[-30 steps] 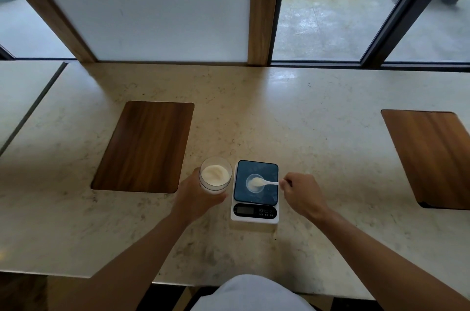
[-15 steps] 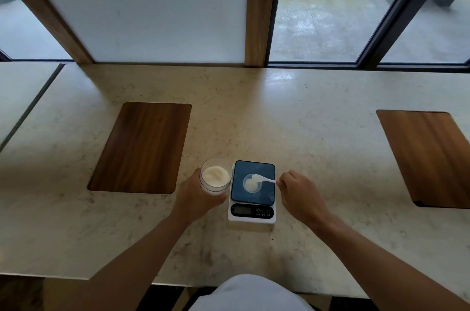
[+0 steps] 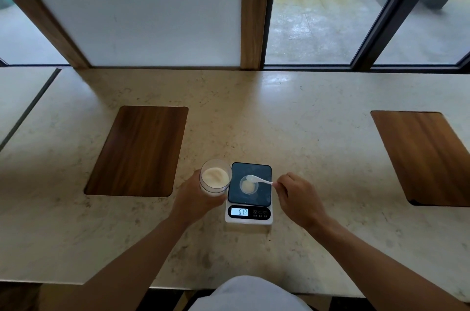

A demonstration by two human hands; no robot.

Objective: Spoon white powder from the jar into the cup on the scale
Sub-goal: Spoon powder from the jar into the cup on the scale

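Between my right fingers point(image 3: 279, 183) I had the white spoon point(image 3: 258, 180) pinched by the end of its handle, its bowl hanging over the far rim of the small clear cup point(image 3: 248, 185). That cup sat on the dark platform of the scale point(image 3: 249, 193), with a low heap of white powder point(image 3: 247, 186) in its bottom. My right hand point(image 3: 298, 197) hovered just off the scale's right edge. On the other side, my left hand point(image 3: 197, 200) was wrapped round the clear jar point(image 3: 215, 180), fingers closed on its near wall, holding it just beside the scale's left edge. The jar stood upright and open, powder filling its lower part. I saw lit digits on the scale's display point(image 3: 239, 211), though I could not read them surely. Everything sat on the pale stone worktop point(image 3: 292, 120), with one wooden inset panel point(image 3: 138, 151) to the left and another point(image 3: 423, 156) well off to the right.
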